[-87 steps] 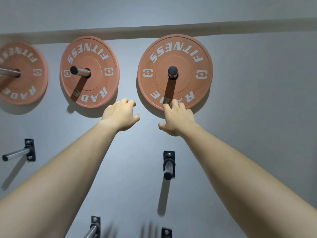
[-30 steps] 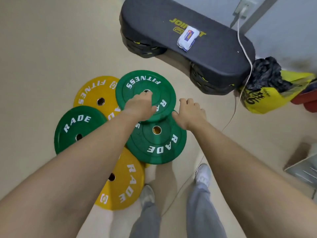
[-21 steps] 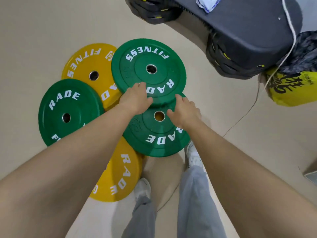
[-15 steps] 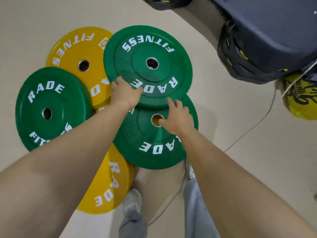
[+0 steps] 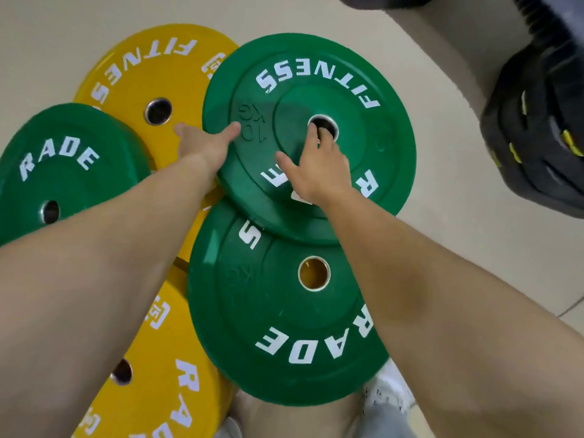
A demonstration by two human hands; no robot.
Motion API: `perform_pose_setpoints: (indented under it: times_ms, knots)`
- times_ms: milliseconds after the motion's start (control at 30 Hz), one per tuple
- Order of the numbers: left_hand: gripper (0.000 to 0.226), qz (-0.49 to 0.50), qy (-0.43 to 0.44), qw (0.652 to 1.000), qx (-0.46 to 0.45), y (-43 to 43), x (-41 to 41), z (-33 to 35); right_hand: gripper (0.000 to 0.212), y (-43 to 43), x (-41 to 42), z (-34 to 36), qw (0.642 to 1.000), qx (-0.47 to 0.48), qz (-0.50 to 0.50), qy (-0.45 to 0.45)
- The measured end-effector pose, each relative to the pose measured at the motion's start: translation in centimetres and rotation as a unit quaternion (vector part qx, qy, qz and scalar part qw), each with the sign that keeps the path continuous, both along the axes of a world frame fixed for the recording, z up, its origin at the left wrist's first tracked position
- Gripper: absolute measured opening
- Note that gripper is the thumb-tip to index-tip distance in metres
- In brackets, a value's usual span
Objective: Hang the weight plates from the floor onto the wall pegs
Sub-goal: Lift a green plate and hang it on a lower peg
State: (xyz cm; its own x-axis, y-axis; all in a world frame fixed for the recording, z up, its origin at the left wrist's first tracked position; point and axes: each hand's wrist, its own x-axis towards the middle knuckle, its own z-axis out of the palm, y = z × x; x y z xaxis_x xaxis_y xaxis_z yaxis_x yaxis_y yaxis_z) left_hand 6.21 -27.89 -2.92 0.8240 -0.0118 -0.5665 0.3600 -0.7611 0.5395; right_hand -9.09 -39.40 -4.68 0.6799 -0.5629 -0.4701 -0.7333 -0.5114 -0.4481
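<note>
Several bumper plates lie overlapping on the beige floor. The top green plate (image 5: 363,90), marked 10 KG, rests on a second green plate (image 5: 284,327) and on a yellow plate (image 5: 142,74). My left hand (image 5: 205,143) grips the top plate's left rim, with the thumb on its face. My right hand (image 5: 316,169) lies on that plate with fingertips hooked into its centre hole. A third green plate (image 5: 63,184) lies at the left and another yellow plate (image 5: 177,374) at the bottom left. No wall pegs are in view.
A black padded bench (image 5: 537,137) with yellow-marked feet stands close at the upper right. My white shoe (image 5: 385,396) is just below the lower green plate. Bare beige floor (image 5: 458,248) lies to the right of the plates.
I turned from the wall with hung orange plates down to the floor pile. My right hand moved from the lower green plate to the top plate's hole; my left slid along its rim.
</note>
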Motion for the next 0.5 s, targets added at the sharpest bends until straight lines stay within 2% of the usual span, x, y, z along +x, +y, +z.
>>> perform_pose_setpoints:
  times_ms: [200, 367, 433, 500]
  knots:
    - [0.066, 0.055, 0.023, 0.992, -0.112, -0.2, 0.9, -3.0, 0.088, -1.4, 1.9, -3.3, 0.998, -0.004, 0.022, 0.059]
    - [0.058, 0.046, 0.004, 0.993, -0.110, -0.6, 0.3, -3.2, 0.091, -2.6, 1.6, -3.5, 0.992, -0.040, 0.078, 0.092]
    - [0.051, 0.055, 0.015, 0.993, -0.099, -1.0, -0.1, -2.0, 0.087, -3.2, 1.8, -2.5, 0.993, -0.022, 0.074, 0.093]
    - [0.054, 0.075, 0.039, 0.992, -0.094, -1.4, -0.8, -0.6, 0.085, -3.6, 1.5, -1.3, 0.994, 0.011, 0.047, 0.099]
